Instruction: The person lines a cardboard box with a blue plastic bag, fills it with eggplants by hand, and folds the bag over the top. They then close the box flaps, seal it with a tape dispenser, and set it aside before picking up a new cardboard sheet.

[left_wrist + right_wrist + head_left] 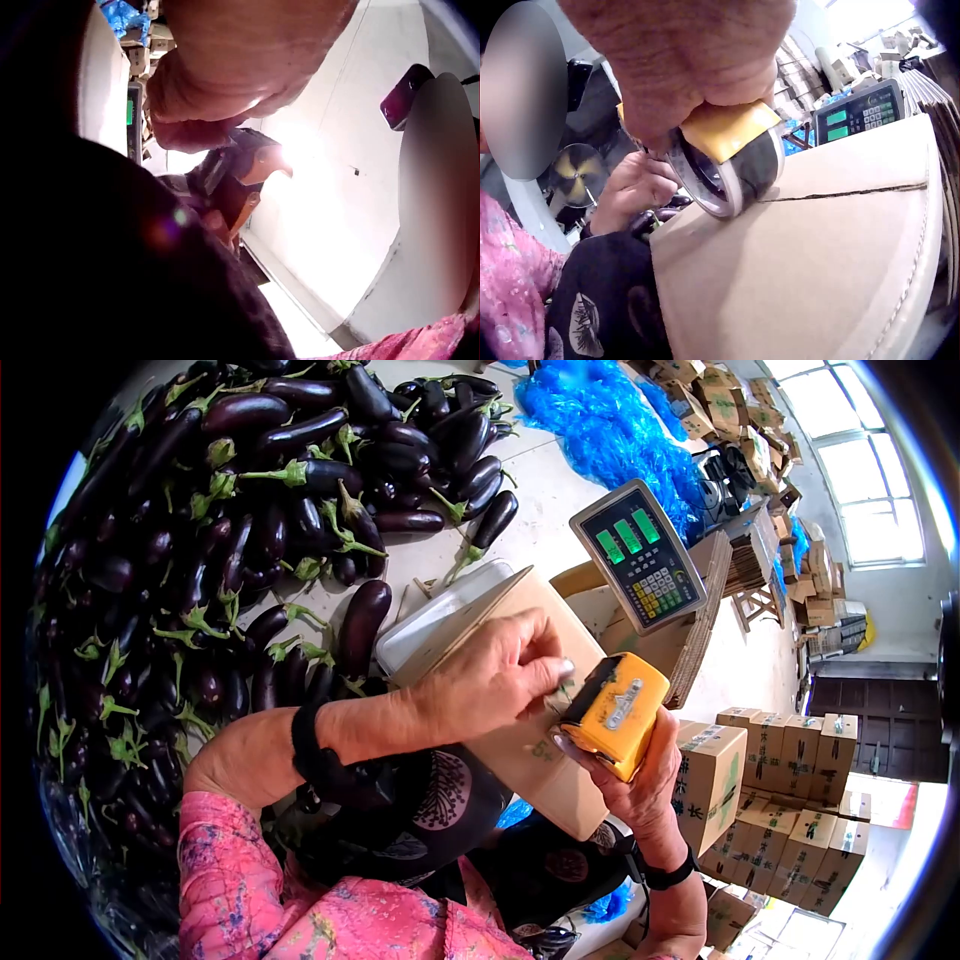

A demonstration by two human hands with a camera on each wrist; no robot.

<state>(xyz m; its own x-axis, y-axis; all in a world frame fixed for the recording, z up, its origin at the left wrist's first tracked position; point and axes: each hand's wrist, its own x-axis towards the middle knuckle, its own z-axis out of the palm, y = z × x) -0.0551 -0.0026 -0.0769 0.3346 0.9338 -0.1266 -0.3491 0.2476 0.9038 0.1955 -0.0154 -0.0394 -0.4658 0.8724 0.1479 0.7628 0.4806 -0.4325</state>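
The right hand grips a yellow and black tape dispenser over a cardboard box that lies tilted across the lap. In the right wrist view the same hand holds the dispenser's yellow part, its tape roll close above the box's slit face. Curled fingers and a bent thumb show on the left hand, just left of the dispenser, with nothing plainly visible between them. Close up in the left wrist view, the left hand hides much of the work.
A large heap of eggplants spreads over the left. Beyond the box stands a scale display with lit green digits, near blue plastic film. Closed cartons are stacked at the right; flat cardboard leans behind the display.
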